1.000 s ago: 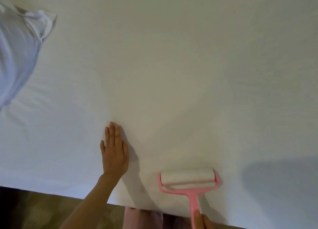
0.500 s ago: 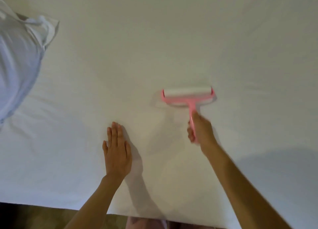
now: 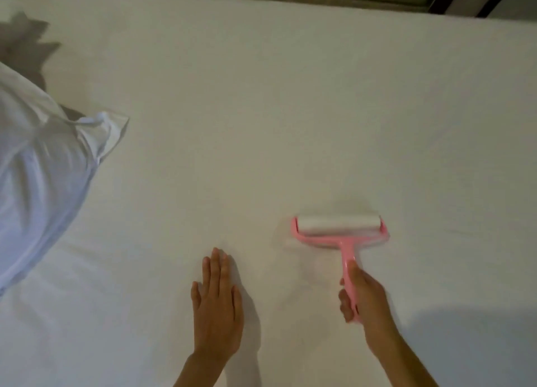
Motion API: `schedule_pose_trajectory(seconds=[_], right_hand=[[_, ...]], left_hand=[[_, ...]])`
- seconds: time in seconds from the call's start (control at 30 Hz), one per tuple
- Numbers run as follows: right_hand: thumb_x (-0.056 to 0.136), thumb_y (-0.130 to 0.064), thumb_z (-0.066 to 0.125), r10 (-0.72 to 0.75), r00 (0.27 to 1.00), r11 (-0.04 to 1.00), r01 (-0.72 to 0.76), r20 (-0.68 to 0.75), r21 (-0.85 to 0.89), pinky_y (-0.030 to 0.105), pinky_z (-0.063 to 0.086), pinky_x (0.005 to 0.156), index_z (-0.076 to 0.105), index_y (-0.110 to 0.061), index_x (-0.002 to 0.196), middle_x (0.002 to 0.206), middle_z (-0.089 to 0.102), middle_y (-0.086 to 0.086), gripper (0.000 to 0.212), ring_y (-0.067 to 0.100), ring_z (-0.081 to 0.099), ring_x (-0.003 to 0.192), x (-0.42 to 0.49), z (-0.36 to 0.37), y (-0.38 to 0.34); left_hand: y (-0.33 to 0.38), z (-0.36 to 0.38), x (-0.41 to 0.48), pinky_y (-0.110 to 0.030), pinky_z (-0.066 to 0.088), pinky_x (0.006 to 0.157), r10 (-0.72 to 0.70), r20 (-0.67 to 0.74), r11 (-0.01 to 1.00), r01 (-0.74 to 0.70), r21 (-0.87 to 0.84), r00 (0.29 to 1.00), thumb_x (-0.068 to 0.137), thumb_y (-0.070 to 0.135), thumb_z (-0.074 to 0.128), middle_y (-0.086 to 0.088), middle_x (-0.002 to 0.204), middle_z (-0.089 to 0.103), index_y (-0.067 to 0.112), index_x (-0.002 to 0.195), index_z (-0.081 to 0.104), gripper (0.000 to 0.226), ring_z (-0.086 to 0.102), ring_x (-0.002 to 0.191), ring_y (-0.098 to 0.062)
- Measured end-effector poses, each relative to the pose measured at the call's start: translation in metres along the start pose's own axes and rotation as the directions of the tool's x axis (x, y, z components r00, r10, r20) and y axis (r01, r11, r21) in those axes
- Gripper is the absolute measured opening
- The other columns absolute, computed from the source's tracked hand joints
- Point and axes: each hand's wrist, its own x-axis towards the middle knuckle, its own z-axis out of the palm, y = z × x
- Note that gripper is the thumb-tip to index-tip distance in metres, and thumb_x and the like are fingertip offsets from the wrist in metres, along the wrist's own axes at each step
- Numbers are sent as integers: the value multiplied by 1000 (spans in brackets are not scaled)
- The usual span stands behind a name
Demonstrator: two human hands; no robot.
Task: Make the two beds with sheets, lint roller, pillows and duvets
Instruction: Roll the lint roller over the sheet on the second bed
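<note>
Grips lint roller (image 3: 338, 224) by its pink handle in right hand (image 3: 363, 297), drum lying left-to-right on the sheet (image 3: 261, 125) just beyond the knuckles, and rests flat, straight-fingered left hand (image 3: 216, 306) near its left.

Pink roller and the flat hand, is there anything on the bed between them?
No. In the head view, only bare white sheet lies between the flat left hand and the pink lint roller; the two are apart.
</note>
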Motion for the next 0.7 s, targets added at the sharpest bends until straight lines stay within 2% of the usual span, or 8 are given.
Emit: schedule_pose_trajectory(seconds=[0.03, 0.13, 0.27, 0.4, 0.47, 0.57, 0.63, 0.7], right_hand=[[97, -37, 49, -58, 998, 998, 58, -16, -10, 15, 29, 34, 52, -6, 73, 47, 46, 6, 39, 12, 38, 29, 30, 10, -24], [96, -44, 47, -98, 994, 995, 99, -47, 33, 12, 29, 34, 51, -10, 74, 55, 46, 6, 40, 10, 36, 26, 93, 50, -106], [95, -48, 45, -100, 995, 994, 99, -11, -42, 13, 30, 37, 52, -11, 77, 54, 46, 3, 42, 12, 36, 32, 109, 54, -134], [96, -42, 47, -147, 986, 987, 142, -74, -73, 15, 31, 36, 54, -11, 70, 44, 48, 3, 41, 11, 40, 29, 85, 34, -65], [97, -36, 47, -179, 979, 983, 173, -100, -66, 17, 31, 34, 54, -7, 71, 43, 47, 4, 39, 11, 40, 30, 53, 19, -16], [94, -33, 55, -164, 983, 986, 162, -87, -27, 17, 28, 34, 56, 3, 70, 41, 44, 10, 43, 16, 37, 31, -9, -7, 43], [83, -41, 62, -265, 954, 964, 259, -140, -57, 16, 30, 37, 63, 7, 70, 38, 46, 10, 50, 18, 37, 29, -37, -26, 61], [74, -45, 56, -368, 913, 925, 340, -175, -167, 14, 34, 39, 69, 10, 83, 38, 51, 7, 58, 19, 39, 28, -44, -52, 68]], left_hand=[[2, 3, 7, -50, 30, 103, 3, 12, 1000, -3, 11, 1000, 93, 28, 24, -3, 157, 20, 16, 150, 15, 58, 11, 143, -16], [12, 0, 32, -51, 29, 103, 17, 41, 999, -18, 32, 999, 93, 27, 24, -5, 156, 22, 11, 148, 23, 58, 12, 142, -17], [13, 4, 43, -48, 20, 107, 69, 40, 995, -72, 73, 997, 95, 28, 21, -4, 158, 16, 10, 150, 18, 58, 5, 144, -16], [14, 15, 45, -48, 25, 107, 85, 40, 992, -88, 90, 996, 93, 26, 26, -5, 156, 23, 10, 147, 26, 56, 8, 144, -17], [13, 19, 41, -44, 21, 110, 95, 40, 991, -99, 90, 995, 91, 26, 27, -3, 156, 22, 11, 146, 28, 57, 4, 146, -14], [19, 23, 33, -43, 16, 105, 143, 61, 985, -148, 93, 988, 89, 26, 29, -4, 156, 23, 9, 145, 32, 58, 2, 146, -12], [26, 25, 27, -43, 20, 103, 169, 74, 981, -175, 88, 983, 88, 26, 30, -7, 155, 25, 8, 144, 34, 59, 2, 147, -11], [34, 28, 22, -41, 22, 102, 185, 79, 977, -192, 88, 979, 86, 27, 30, -7, 156, 23, 8, 143, 33, 60, 1, 147, -11]])
